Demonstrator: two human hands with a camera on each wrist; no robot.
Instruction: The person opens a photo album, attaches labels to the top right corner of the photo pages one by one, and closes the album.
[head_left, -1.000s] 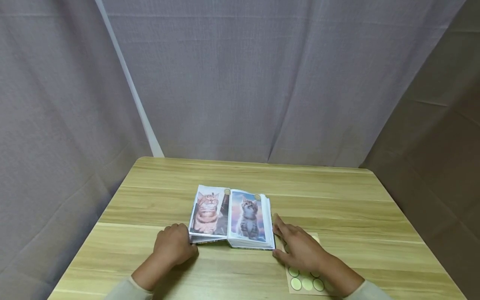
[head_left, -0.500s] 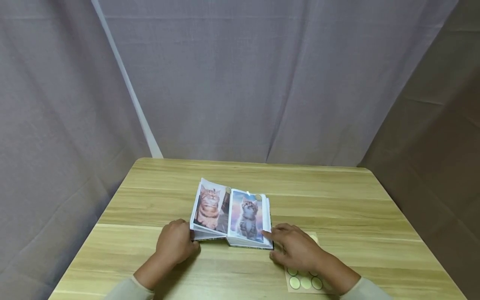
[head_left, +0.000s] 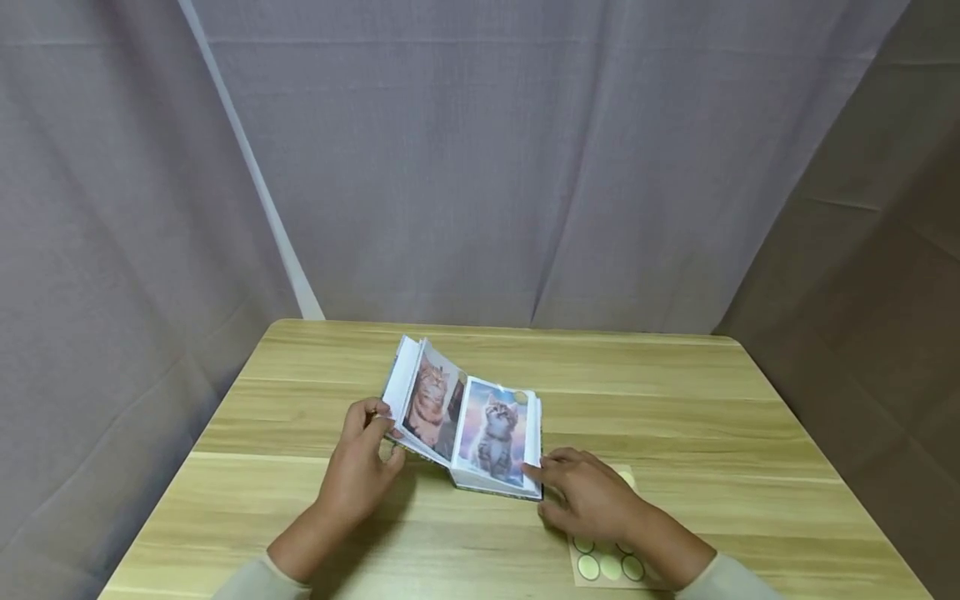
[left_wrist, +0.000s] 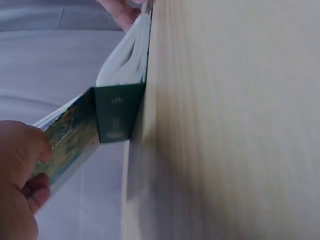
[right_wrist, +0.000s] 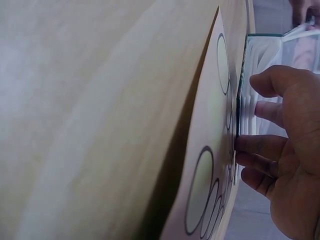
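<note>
A photo album lies open on the wooden table, with an orange cat picture on its left page and a grey tabby kitten on its right page. My left hand grips the album's left cover by its outer edge and holds it tilted up. The left wrist view shows the painted front cover and the dark green spine. My right hand rests at the right page's lower outer corner, index fingertip on the page. In the right wrist view, its loosely bent fingers reach the page edges.
Under my right hand and wrist lies a sheet of round yellow stickers, partly hidden; one edge of it lifts off the table in the right wrist view. Grey curtains hang behind and beside the wooden table.
My left hand has moved up along the left cover and raised it, so the left side now tilts steeply. My right index finger has come from beside the album onto the right page.
</note>
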